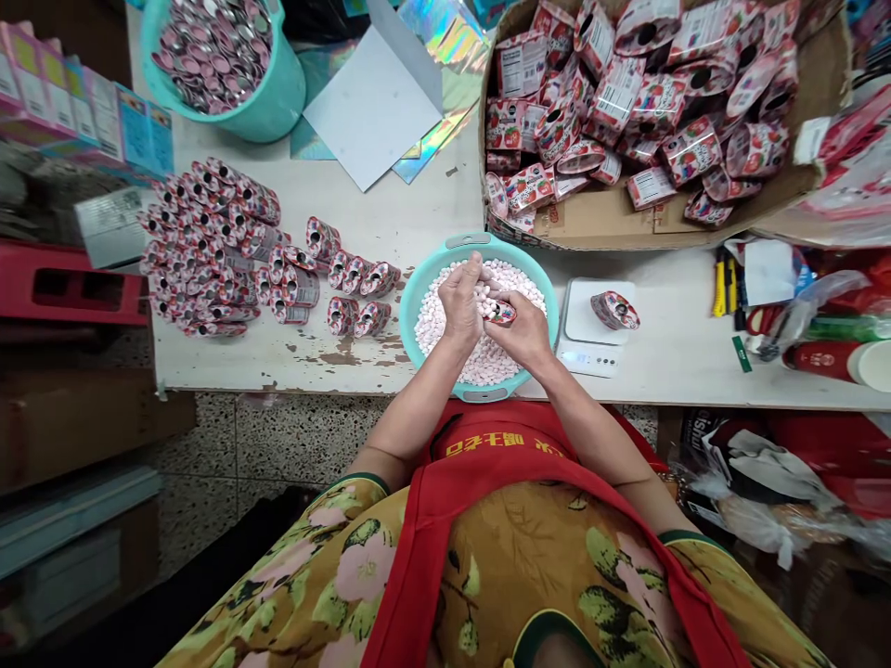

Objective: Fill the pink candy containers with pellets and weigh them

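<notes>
Right over the turquoise plastic basin [408,325], at the centre of the dial: cupping small pale pink pieces [485,295] in the left hand [460,301], fingers curled and pointing to twelve. Gripping a small red-and-white printed container [501,313] in the right hand [523,329], fingers closed narrowly around it, just beside the cupped palm. Plenty more of those pieces lying below, in the basin.

Over to three o'clock: one matching container [614,310] on the white digital scale [585,320]. Out at nine to ten, on the chipped white desk [278,366]: a big stack of printed containers [209,250], with a few stragglers [358,274] standing nearer the basin. Looks well along, going by that stack, yet far from finished, going by the heap of printed containers [647,102] in the brown cardboard carton [619,227] at one o'clock. At eleven, a turquoise bucket [278,102] of small shiny round discs [215,56].

Hard to make out: how full the gripped container is, mostly hidden by fingers. Can't read the scale display, can't see inside the stacked ones past dark openings, can't count the carton's lower layers.
</notes>
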